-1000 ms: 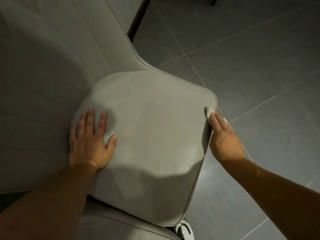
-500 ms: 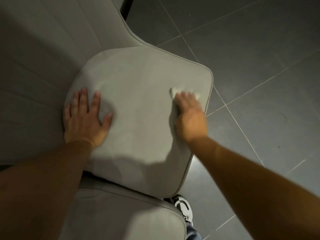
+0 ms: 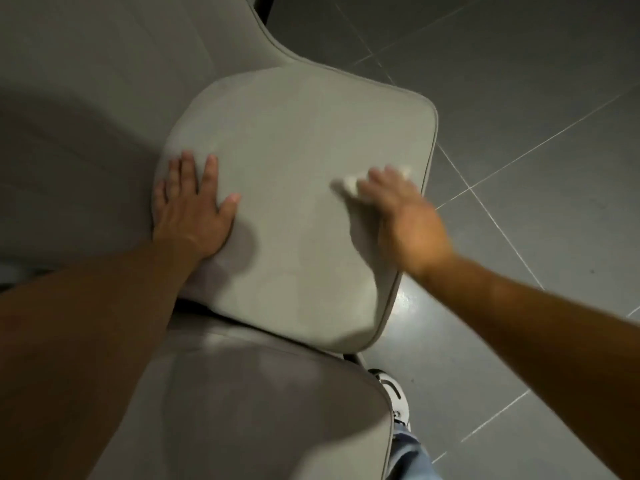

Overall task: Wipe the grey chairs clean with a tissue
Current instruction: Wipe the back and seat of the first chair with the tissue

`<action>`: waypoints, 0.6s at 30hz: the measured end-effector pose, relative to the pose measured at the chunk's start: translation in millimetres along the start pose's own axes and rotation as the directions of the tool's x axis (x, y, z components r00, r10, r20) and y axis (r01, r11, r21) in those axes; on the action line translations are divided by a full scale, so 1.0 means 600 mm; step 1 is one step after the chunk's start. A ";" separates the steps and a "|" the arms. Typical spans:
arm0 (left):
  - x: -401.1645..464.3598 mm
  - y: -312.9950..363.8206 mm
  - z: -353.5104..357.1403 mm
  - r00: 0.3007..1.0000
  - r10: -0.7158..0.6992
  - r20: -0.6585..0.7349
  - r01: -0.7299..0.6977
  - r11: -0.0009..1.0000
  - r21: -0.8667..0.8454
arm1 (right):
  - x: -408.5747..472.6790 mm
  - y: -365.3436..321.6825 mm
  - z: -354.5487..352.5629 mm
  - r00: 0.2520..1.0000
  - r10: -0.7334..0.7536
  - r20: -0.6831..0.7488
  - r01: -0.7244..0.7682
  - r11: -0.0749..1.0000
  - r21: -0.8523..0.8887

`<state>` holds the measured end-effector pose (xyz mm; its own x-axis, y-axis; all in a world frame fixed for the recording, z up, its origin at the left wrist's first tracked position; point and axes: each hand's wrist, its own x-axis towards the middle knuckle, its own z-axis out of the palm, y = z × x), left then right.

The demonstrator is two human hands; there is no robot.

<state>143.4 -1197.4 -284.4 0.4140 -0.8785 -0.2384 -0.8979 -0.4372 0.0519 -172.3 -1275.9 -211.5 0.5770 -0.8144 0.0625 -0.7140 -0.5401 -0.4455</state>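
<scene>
Currently, the grey chair seat (image 3: 294,209) fills the middle of the head view, with the chair's backrest (image 3: 104,81) rising on the left side of the picture. The left hand (image 3: 194,209) lies flat on the seat near its rear edge, fingers straight and slightly spread, palm down; it holds nothing. The right hand (image 3: 405,216) is on the seat close to its right edge, palm down, and is motion-blurred. The white tissue (image 3: 349,183) is under the fingers of this hand, pressed against the seat cushion; bits of it show beyond the fingertips on both sides. Because of the blur, it cannot be told whether the fingers curl around the tissue or only press it flat. A second grey chair (image 3: 259,410) stands in the lower part of the picture, its seat edge just beside the first seat. At the lower right, a white shoe (image 3: 394,396) and a blue jeans leg (image 3: 408,455) of the person are visible on the grey tiled floor (image 3: 519,98).
</scene>
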 end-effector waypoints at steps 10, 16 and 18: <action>-0.031 -0.006 -0.066 0.924 0.025 0.381 -0.058 0.995 0.076 | -0.129 -0.145 0.092 0.957 0.019 0.289 0.003 0.997 -0.077; -0.142 0.016 -0.067 0.929 0.131 0.346 -0.172 0.981 0.091 | -0.236 -0.213 0.076 0.822 -0.228 0.521 0.114 0.964 0.241; -0.167 0.018 -0.064 0.943 0.181 0.280 -0.221 0.968 0.118 | -0.205 -0.202 0.055 0.892 -0.159 0.423 0.059 0.969 0.238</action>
<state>98.1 -1121.1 -222.7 0.1854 -0.8537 -0.4867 -0.9784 -0.2062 -0.0112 -144.0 -1103.3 -194.9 0.7958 -0.5508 -0.2517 -0.5634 -0.5212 -0.6410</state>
